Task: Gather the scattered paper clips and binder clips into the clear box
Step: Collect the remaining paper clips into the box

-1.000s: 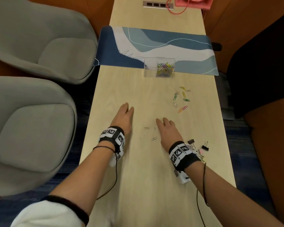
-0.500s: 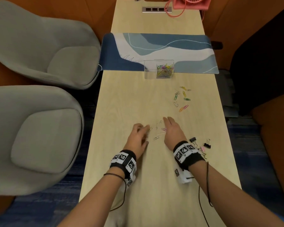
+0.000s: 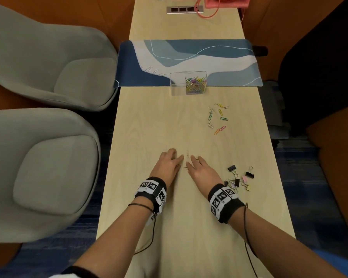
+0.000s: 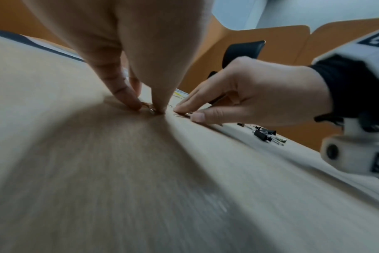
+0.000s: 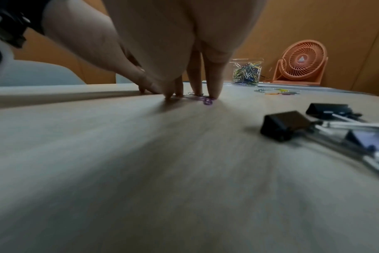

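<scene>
1. Pale wood table [image 3: 149, 121] is carrying everything; your left hand [image 3: 168, 164] and right hand [image 3: 200, 169] are lying nearly flat, fingertips pressing a few paper clips [image 3: 187, 154] together, gripping none yet.
2. Keep sliding them into one pile before pinching.
3. Binder clips [image 3: 237, 177], roughly seven, are waiting at 3 o'clock.
4. About ten colored clips [image 3: 217, 117] are lying at 1 o'clock.
5. One clear box [image 3: 188, 83], partly filled, is standing at 12 o'clock.
</scene>
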Demonstrator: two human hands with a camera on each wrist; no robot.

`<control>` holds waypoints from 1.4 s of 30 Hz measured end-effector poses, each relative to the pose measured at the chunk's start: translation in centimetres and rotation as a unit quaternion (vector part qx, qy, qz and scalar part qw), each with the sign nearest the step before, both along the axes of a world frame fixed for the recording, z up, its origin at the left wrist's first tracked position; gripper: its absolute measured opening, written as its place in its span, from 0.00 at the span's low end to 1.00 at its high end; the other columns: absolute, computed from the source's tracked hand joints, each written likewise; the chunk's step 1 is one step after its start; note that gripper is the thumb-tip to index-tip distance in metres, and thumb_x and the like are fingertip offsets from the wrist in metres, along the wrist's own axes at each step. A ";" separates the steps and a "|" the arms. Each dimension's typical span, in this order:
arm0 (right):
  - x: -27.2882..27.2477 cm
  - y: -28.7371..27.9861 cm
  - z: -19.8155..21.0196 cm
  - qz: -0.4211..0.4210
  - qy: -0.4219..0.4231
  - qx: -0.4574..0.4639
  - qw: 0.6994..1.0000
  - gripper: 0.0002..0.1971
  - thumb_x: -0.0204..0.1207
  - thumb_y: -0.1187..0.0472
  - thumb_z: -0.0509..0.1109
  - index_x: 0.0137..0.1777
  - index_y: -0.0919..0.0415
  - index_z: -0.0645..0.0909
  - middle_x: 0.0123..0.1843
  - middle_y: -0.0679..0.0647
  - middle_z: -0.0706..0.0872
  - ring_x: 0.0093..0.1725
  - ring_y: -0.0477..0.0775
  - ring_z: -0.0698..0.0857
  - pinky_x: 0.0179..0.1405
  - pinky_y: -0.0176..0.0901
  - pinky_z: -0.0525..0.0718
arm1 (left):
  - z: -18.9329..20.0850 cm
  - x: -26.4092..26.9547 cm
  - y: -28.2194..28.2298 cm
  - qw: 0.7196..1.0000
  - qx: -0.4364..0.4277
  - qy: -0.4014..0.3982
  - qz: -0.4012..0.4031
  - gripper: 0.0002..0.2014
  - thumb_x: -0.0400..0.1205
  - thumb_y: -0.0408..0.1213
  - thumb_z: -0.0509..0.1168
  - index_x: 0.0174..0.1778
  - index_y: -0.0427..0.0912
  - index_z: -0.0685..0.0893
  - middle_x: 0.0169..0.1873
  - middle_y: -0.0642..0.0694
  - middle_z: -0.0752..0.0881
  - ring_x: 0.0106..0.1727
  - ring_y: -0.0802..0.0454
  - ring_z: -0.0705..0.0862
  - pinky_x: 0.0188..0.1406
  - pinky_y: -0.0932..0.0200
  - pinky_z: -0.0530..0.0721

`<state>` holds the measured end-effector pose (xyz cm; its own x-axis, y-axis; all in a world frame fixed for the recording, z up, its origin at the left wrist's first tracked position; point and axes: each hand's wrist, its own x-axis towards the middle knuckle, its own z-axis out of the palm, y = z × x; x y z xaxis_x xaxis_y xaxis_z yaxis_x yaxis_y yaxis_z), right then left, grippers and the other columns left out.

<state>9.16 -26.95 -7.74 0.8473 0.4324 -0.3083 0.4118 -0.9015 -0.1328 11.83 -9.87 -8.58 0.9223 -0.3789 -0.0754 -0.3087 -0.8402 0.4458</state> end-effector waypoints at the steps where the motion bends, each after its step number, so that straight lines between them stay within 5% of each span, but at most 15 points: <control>1: 0.1 -0.2 0.4 0.004 0.006 0.015 1.000 0.28 0.73 0.76 0.67 0.74 0.70 0.72 0.76 0.71 0.71 0.74 0.72 0.72 0.70 0.57 0.76 | 0.1 0.1 0.0 1.000 0.002 -0.005 -0.002 0.15 0.81 0.31 0.69 0.63 0.42 0.87 0.63 0.36 0.81 0.54 0.37 0.80 0.53 0.47 0.85; 3: 0.4 -0.6 1.0 0.022 0.007 0.018 1.000 0.28 0.76 0.78 0.60 0.77 0.70 0.68 0.79 0.70 0.67 0.77 0.70 0.67 0.70 0.58 0.76 | 0.2 0.2 -0.1 1.000 0.005 -0.010 -0.003 0.10 0.78 0.30 0.73 0.55 0.41 0.91 0.55 0.35 0.85 0.47 0.35 0.83 0.46 0.46 0.86; 7: 0.7 -1.0 1.2 0.059 0.022 -0.011 0.998 0.24 0.70 0.79 0.64 0.68 0.74 0.77 0.70 0.72 0.77 0.67 0.71 0.78 0.56 0.58 0.86 | 0.6 0.8 -0.5 1.000 0.000 0.005 0.002 0.06 0.73 0.28 0.77 0.44 0.39 0.93 0.40 0.36 0.85 0.35 0.36 0.84 0.34 0.48 0.87; 12: 1.5 -0.6 2.0 0.073 0.024 -0.038 0.996 0.16 0.75 0.77 0.58 0.61 0.70 0.79 0.62 0.65 0.79 0.60 0.65 0.77 0.53 0.53 0.83 | 1.4 1.5 -1.0 0.999 0.006 0.044 0.027 0.06 0.78 0.33 0.71 0.48 0.39 0.93 0.44 0.40 0.85 0.44 0.41 0.84 0.46 0.51 0.84; 17: 3.2 -0.8 2.8 0.109 0.028 -0.064 0.992 0.14 0.77 0.77 0.58 0.56 0.67 0.81 0.56 0.61 0.83 0.58 0.61 0.78 0.52 0.50 0.82 | 1.9 2.1 -1.3 0.993 -0.038 0.065 0.092 0.05 0.71 0.28 0.73 0.38 0.41 0.92 0.38 0.43 0.87 0.39 0.45 0.86 0.42 0.55 0.84; 23: 4.4 0.2 4.0 0.113 0.048 -0.098 0.988 0.14 0.75 0.79 0.60 0.56 0.68 0.81 0.58 0.62 0.81 0.57 0.63 0.80 0.50 0.51 0.80 | 2.7 3.5 -1.3 0.991 0.017 0.097 0.089 0.08 0.73 0.32 0.71 0.46 0.45 0.92 0.41 0.45 0.91 0.44 0.44 0.87 0.46 0.54 0.86; 32: 7.0 1.3 5.5 0.134 0.071 -0.147 0.977 0.12 0.76 0.77 0.61 0.55 0.68 0.81 0.54 0.63 0.84 0.53 0.64 0.85 0.46 0.51 0.83 | 3.3 6.0 -1.3 0.989 0.068 0.118 0.058 0.06 0.72 0.33 0.70 0.43 0.40 0.87 0.40 0.41 0.88 0.43 0.40 0.85 0.40 0.55 0.82; 35: 8.7 0.7 5.4 0.076 0.075 -0.127 0.986 0.12 0.77 0.76 0.60 0.55 0.67 0.81 0.53 0.63 0.85 0.53 0.65 0.86 0.48 0.51 0.84 | 3.4 7.1 -1.4 0.988 0.079 0.121 0.053 0.06 0.73 0.35 0.72 0.43 0.39 0.87 0.42 0.41 0.88 0.46 0.40 0.85 0.43 0.54 0.83; 38: 11.5 -1.9 4.6 -0.093 0.091 0.002 0.992 0.09 0.73 0.72 0.67 0.48 0.65 0.87 0.48 0.60 0.88 0.49 0.61 0.87 0.51 0.47 0.86 | 3.4 8.7 -1.2 0.987 0.042 0.126 0.093 0.04 0.71 0.34 0.73 0.41 0.41 0.89 0.40 0.44 0.88 0.44 0.44 0.86 0.44 0.55 0.86; 40: 13.4 -4.3 4.2 -0.240 0.096 0.131 0.957 0.04 0.66 0.67 0.76 0.38 0.59 0.90 0.39 0.52 0.90 0.42 0.51 0.88 0.48 0.38 0.87 | 3.4 10.3 -0.9 0.983 -0.026 0.122 0.136 0.02 0.69 0.32 0.74 0.35 0.44 0.90 0.34 0.50 0.89 0.39 0.51 0.88 0.44 0.58 0.88; 42: 14.9 -6.5 4.6 -0.364 0.090 0.256 0.891 0.04 0.61 0.66 0.81 0.35 0.57 0.91 0.33 0.47 0.89 0.34 0.42 0.86 0.38 0.23 0.83 | 3.8 12.4 -1.0 0.978 -0.086 0.093 0.169 0.03 0.68 0.33 0.73 0.31 0.45 0.90 0.29 0.54 0.89 0.34 0.56 0.88 0.43 0.60 0.89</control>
<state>24.11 -33.40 -3.18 0.9172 -0.0896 -0.3883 -0.3278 -0.7236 -0.6074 24.23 -10.92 -4.80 0.9734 -0.0775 -0.2155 0.0726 -0.7880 0.6114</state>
